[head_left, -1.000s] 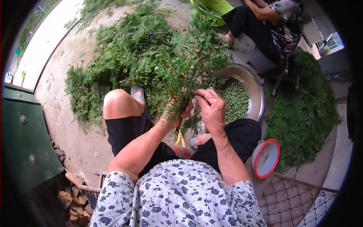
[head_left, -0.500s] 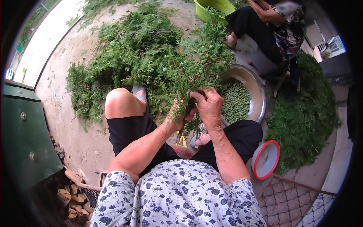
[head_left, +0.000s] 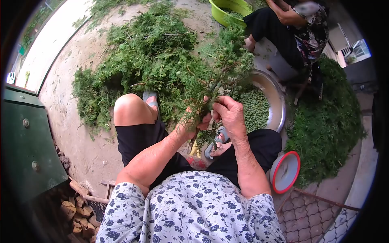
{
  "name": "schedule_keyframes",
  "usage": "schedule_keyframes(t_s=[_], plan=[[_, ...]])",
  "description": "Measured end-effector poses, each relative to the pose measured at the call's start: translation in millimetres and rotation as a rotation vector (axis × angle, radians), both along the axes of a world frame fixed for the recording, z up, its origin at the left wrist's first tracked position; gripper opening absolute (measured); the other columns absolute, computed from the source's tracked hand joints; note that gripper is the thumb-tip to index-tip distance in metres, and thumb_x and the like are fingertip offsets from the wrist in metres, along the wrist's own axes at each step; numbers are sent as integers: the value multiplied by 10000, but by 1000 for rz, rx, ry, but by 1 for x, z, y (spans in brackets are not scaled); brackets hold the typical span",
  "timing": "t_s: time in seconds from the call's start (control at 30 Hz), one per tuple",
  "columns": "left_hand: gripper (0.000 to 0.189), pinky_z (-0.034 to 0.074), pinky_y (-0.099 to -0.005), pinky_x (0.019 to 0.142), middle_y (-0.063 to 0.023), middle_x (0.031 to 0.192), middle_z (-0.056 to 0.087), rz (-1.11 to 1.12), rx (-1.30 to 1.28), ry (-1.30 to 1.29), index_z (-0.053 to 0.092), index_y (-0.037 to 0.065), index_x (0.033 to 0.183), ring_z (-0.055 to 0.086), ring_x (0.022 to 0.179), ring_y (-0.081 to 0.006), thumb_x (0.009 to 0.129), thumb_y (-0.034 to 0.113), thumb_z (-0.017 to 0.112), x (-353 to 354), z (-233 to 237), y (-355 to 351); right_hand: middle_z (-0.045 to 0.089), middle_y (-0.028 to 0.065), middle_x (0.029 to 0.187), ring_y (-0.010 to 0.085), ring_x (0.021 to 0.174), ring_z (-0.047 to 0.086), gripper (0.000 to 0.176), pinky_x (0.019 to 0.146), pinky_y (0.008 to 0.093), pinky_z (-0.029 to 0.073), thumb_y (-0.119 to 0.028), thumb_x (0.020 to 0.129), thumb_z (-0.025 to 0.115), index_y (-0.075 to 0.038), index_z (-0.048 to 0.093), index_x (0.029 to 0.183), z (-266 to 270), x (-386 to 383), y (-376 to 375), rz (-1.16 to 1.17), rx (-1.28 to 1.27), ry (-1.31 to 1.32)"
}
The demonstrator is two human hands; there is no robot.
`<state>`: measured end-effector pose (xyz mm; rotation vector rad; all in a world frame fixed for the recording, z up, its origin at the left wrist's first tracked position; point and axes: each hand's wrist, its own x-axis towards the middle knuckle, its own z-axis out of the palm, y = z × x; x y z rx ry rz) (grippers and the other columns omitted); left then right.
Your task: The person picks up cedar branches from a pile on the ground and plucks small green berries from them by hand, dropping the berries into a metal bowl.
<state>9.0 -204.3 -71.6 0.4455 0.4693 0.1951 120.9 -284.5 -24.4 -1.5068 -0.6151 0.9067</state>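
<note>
A leafy green branch point(head_left: 221, 65) with small round green cones rises from between my hands. My left hand point(head_left: 194, 121) is closed around its lower stem, partly hidden by the foliage. My right hand point(head_left: 230, 113) is pinched beside the stem, thumb against the fingers; what it grips, if anything, is too small to tell. Just beyond it, a wide metal basin point(head_left: 277, 101) holds many small green cones point(head_left: 254, 107). The upper part of the branch hangs over the basin's left edge.
Cut branches point(head_left: 142, 52) lie heaped ahead, another heap point(head_left: 324, 125) at right. A co-worker point(head_left: 283, 32) sits upper right near a green tub point(head_left: 221, 14). A red-rimmed bowl point(head_left: 285, 172) stands at right, above wire mesh point(head_left: 312, 214). Split wood point(head_left: 79, 214) lies lower left.
My right hand has shifted slightly right and down, a little apart from the left. The branch has tilted a bit to the right, while my left hand keeps its hold.
</note>
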Motion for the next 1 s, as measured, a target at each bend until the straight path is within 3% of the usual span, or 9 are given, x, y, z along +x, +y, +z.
schedule_keyframes(t_s=[0.1, 0.13, 0.3, 0.4, 0.57, 0.67, 0.77, 0.9, 1.0], plan=[[343, 249, -204, 402, 31, 538, 401, -54, 40, -126, 490, 92, 841, 293, 405, -62, 898, 426, 437, -2, -3, 3, 576, 61, 787, 105, 644, 560, 149, 560, 214, 461, -38, 844, 526, 19, 520, 982, -2, 9, -7, -7, 123, 219], [475, 244, -199, 411, 54, 454, 338, -33, 87, -2, 435, 113, 618, 278, 367, -55, 906, 484, 363, 0, -1, 2, 574, 61, 796, 108, 652, 561, 155, 561, 212, 458, -44, 844, 533, 16, 514, 986, -1, 10, -10, -28, 159, 301], [419, 250, -192, 418, 52, 494, 362, -64, 41, -247, 444, 111, 632, 295, 375, -42, 904, 426, 396, -2, -16, 6, 579, 52, 781, 98, 647, 557, 164, 547, 203, 445, -39, 822, 573, 8, 517, 969, -9, 1, -16, -72, 162, 423], [372, 250, -196, 420, 47, 528, 396, 9, -64, -128, 454, 106, 652, 305, 377, -39, 899, 382, 413, -1, -13, 4, 608, 59, 750, 70, 627, 540, 141, 530, 187, 435, -23, 808, 600, 0, 530, 929, -17, -14, -6, -31, 63, -114], [270, 248, -198, 421, 36, 534, 428, 100, -113, -60, 497, 77, 756, 324, 379, -46, 896, 293, 413, -1, -10, 5, 623, 51, 722, 75, 612, 547, 95, 575, 195, 444, -43, 801, 625, 16, 560, 835, 3, -36, -10, -156, 161, -62], [228, 249, -195, 419, 37, 533, 423, 63, -195, -121, 509, 77, 829, 330, 381, -44, 898, 272, 411, -2, -8, 9, 606, 24, 785, 83, 690, 533, 125, 654, 234, 430, -82, 765, 674, 11, 632, 838, -12, -31, -12, -181, 36, -347], [214, 254, -195, 415, 38, 539, 427, 107, -162, -132, 509, 92, 842, 332, 382, -42, 904, 270, 407, -2, -15, 5, 586, 59, 768, 89, 657, 564, 145, 564, 223, 464, -9, 780, 626, 53, 622, 912, -11, -34, -3, -164, 74, -565], [219, 259, -196, 413, 40, 543, 423, 41, -178, -136, 506, 106, 837, 331, 383, -43, 910, 285, 402, -3, -17, 3, 573, 65, 749, 113, 645, 600, 162, 528, 224, 469, 12, 752, 636, 32, 635, 912, -6, -31, 6, -125, 2, -461], [226, 262, -196, 412, 41, 545, 418, 37, -136, -59, 497, 123, 816, 328, 383, -46, 912, 304, 401, -3, -13, 1, 575, 59, 739, 138, 630, 602, 123, 551, 256, 458, -27, 769, 631, 31, 631, 877, -12, -24, 6, -85, -6, -580]])
